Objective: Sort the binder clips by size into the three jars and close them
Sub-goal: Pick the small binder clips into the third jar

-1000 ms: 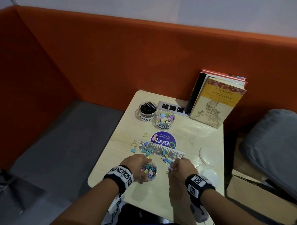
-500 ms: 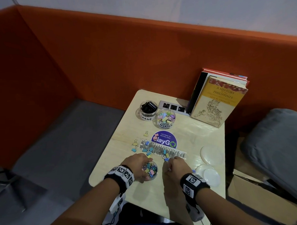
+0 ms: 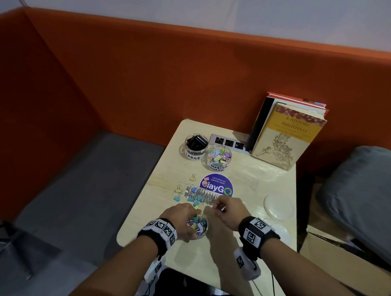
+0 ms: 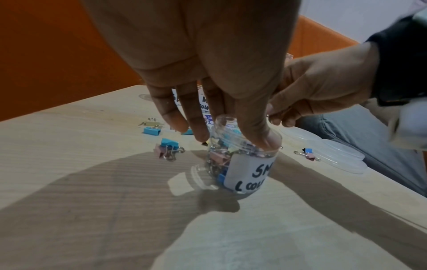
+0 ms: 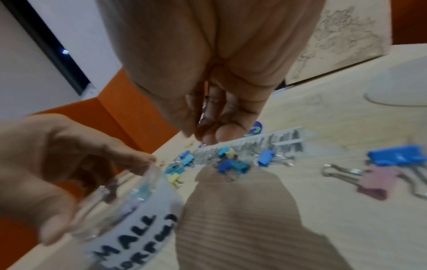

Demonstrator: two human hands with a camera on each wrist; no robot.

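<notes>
The small jar (image 3: 199,225), clear with a white "SMALL" label (image 4: 248,171), stands open near the table's front edge, partly filled with small coloured clips. My left hand (image 3: 181,217) grips it from above by the rim, thumb on the near side (image 4: 261,138). Just right of the jar, my right hand (image 3: 223,207) is raised off the table and pinches a small binder clip (image 4: 269,115), mostly hidden by the fingers (image 5: 221,127). Loose small clips (image 3: 193,197) lie beyond the jar. The "LARGE" jar (image 3: 195,145) and "MEDIUM" jar (image 3: 219,158) stand open at the back.
Clear lids (image 3: 278,205) lie at the right edge of the table (image 3: 168,166). A power strip (image 3: 230,143) and standing books (image 3: 287,133) occupy the back right. A round purple sticker (image 3: 216,187) and a metal strip (image 5: 277,144) lie mid-table. An orange partition surrounds the table.
My right hand has come up off the table with a small clip and moved left toward the small jar. The left hand stays on the jar.
</notes>
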